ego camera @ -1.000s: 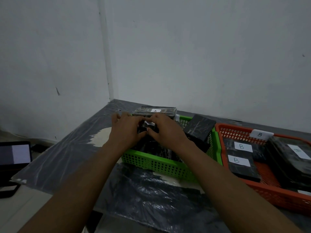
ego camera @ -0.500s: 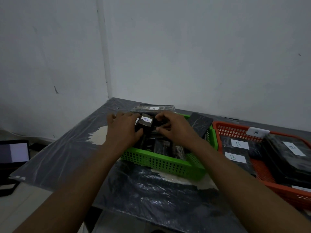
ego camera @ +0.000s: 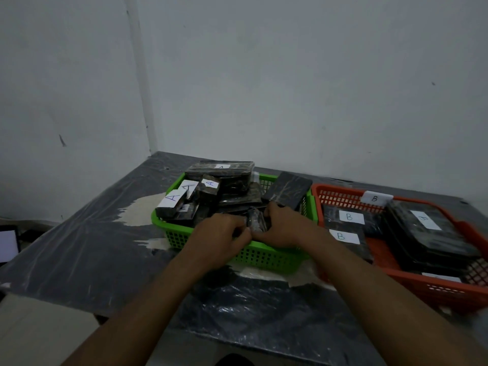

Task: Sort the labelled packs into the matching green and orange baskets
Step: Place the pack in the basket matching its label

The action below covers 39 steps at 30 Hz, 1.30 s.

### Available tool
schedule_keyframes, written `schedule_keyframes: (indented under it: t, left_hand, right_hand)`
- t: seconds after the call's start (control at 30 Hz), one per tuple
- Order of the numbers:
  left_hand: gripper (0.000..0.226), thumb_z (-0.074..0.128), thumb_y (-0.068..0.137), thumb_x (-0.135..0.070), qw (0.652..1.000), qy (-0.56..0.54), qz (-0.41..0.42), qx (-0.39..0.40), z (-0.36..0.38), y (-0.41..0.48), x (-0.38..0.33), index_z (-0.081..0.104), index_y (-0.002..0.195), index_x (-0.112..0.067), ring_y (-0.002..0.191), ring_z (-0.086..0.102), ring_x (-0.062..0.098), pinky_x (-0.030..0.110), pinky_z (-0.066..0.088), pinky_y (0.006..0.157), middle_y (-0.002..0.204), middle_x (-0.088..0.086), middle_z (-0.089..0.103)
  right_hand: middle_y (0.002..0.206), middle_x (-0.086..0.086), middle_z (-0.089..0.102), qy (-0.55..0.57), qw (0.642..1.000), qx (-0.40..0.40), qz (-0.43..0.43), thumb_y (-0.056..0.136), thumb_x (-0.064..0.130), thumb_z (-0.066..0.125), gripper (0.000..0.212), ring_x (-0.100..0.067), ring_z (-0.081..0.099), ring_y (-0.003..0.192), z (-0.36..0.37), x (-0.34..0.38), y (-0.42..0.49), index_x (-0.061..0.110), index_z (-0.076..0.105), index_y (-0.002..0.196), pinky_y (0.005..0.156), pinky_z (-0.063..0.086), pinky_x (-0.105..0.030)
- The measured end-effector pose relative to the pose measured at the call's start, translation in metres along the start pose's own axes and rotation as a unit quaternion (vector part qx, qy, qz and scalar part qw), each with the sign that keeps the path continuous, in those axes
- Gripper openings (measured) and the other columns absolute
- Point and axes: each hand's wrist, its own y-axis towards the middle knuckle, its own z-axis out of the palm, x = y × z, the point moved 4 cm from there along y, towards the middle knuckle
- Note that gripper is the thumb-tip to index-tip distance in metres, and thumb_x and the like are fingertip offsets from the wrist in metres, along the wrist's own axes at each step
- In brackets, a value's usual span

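Both hands meet just inside the near wall of the green basket (ego camera: 264,256). Left hand (ego camera: 219,235) and right hand (ego camera: 286,228) curl their fingers round one small dark pack (ego camera: 255,221), pinched between them, long side pointing away from the person. No label shows on it, so its letter can't be called. The orange basket (ego camera: 338,198) sits just to the right, on the right hand's side.
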Motion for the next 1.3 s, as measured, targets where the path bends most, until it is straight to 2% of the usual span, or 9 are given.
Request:
schedule_keyframes:
  t: [0.2, 0.3, 0.4, 0.5, 0.63, 0.73, 0.8, 1.1, 1.3]
  left_hand:
    - [0.014, 0.061, 0.093, -0.037, 0.994, -0.106, -0.038, -0.003, -0.004, 0.004, 0.004, 0.061, 0.097, -0.024, 0.077, 0.056, 0.003, 0.028, 0.046, 0.067, 0.094, -0.008, 0.062]
    - [0.042, 0.056, 0.098, -0.041, 0.992, -0.110, -0.055, -0.008, -0.006, 0.016, 0.003, 0.051, 0.134, -0.021, 0.104, 0.060, 0.013, 0.030, 0.050, 0.086, 0.128, -0.001, 0.057]
    - [0.053, 0.049, 0.101, -0.043, 0.988, -0.132, -0.080, 0.009, -0.007, 0.031, -0.002, 0.041, 0.147, -0.019, 0.111, 0.060, 0.020, 0.031, 0.049, 0.091, 0.138, 0.003, 0.056]
    - [0.047, 0.045, 0.103, -0.043, 0.976, -0.195, -0.089, 0.047, -0.004, 0.040, -0.008, 0.049, 0.143, -0.019, 0.108, 0.064, 0.016, 0.025, 0.048, 0.084, 0.130, 0.003, 0.064]
    - [0.035, 0.044, 0.103, -0.045, 0.960, -0.268, -0.068, 0.044, -0.003, 0.045, -0.014, 0.068, 0.116, -0.022, 0.091, 0.069, 0.011, 0.030, 0.053, 0.077, 0.103, -0.004, 0.074]
    - [0.036, 0.046, 0.100, -0.049, 0.950, -0.299, -0.090, 0.000, -0.003, 0.045, -0.013, 0.070, 0.106, -0.023, 0.088, 0.069, 0.011, 0.024, 0.051, 0.074, 0.095, -0.004, 0.074]
    - [0.038, 0.047, 0.099, -0.051, 0.944, -0.312, -0.107, -0.028, -0.003, 0.044, -0.013, 0.071, 0.102, -0.022, 0.087, 0.070, 0.012, 0.022, 0.050, 0.073, 0.093, -0.004, 0.074]
    - [0.050, 0.060, 0.087, -0.062, 0.922, -0.379, -0.044, 0.060, -0.003, 0.042, -0.033, 0.051, 0.132, -0.042, 0.090, 0.071, -0.001, 0.021, 0.058, 0.066, 0.115, -0.014, 0.070]
    - [0.055, 0.063, 0.087, -0.054, 0.918, -0.387, -0.013, 0.087, 0.014, 0.052, -0.060, 0.050, 0.137, -0.034, 0.078, 0.074, 0.009, 0.023, 0.056, 0.061, 0.104, -0.008, 0.075]
  right_hand:
    - [0.102, -0.008, 0.067, 0.077, 0.997, 0.020, -0.016, 0.095, 0.058, 0.053, 0.046, -0.018, 0.061, 0.080, -0.016, -0.015, -0.005, 0.016, 0.062, 0.113, 0.072, 0.049, -0.033]
    - [0.077, -0.002, 0.060, 0.125, 0.990, 0.030, -0.054, 0.104, 0.046, 0.044, 0.030, -0.014, 0.050, 0.061, -0.027, -0.021, -0.014, 0.026, 0.061, 0.089, 0.060, 0.039, -0.029]
    - [0.075, 0.002, 0.053, 0.160, 0.984, 0.022, -0.081, 0.107, 0.039, 0.038, 0.031, -0.015, 0.047, 0.067, -0.036, -0.027, -0.024, 0.030, 0.055, 0.083, 0.065, 0.038, -0.031]
    - [0.080, -0.006, 0.057, 0.200, 0.975, 0.004, -0.101, 0.108, 0.034, 0.035, 0.035, -0.021, 0.050, 0.069, -0.043, -0.032, -0.033, 0.018, 0.061, 0.090, 0.066, 0.037, -0.032]
    - [0.114, -0.033, 0.058, 0.283, 0.956, 0.010, -0.084, 0.109, 0.033, 0.034, 0.043, -0.040, 0.056, 0.086, -0.046, -0.046, -0.038, -0.003, 0.057, 0.118, 0.074, 0.042, -0.038]
    - [0.113, -0.023, 0.068, 0.370, 0.925, 0.000, -0.083, 0.107, 0.035, 0.044, 0.036, -0.039, 0.068, 0.099, -0.047, -0.050, -0.041, 0.009, 0.065, 0.121, 0.084, 0.057, -0.049]
    - [0.106, -0.011, 0.074, 0.416, 0.904, -0.021, -0.101, 0.101, 0.039, 0.055, 0.033, -0.030, 0.074, 0.095, -0.048, -0.053, -0.043, 0.018, 0.065, 0.124, 0.076, 0.062, -0.036]
    - [0.110, -0.020, 0.070, 0.524, 0.843, -0.009, -0.121, 0.095, 0.023, 0.066, 0.038, -0.024, 0.073, 0.085, -0.046, -0.073, -0.061, 0.016, 0.059, 0.132, 0.074, 0.060, -0.029]
    - [0.118, 0.000, 0.073, 0.530, 0.840, -0.023, -0.114, 0.089, 0.015, 0.073, 0.046, -0.022, 0.074, 0.100, -0.054, -0.104, -0.092, 0.024, 0.058, 0.132, 0.080, 0.061, -0.031]
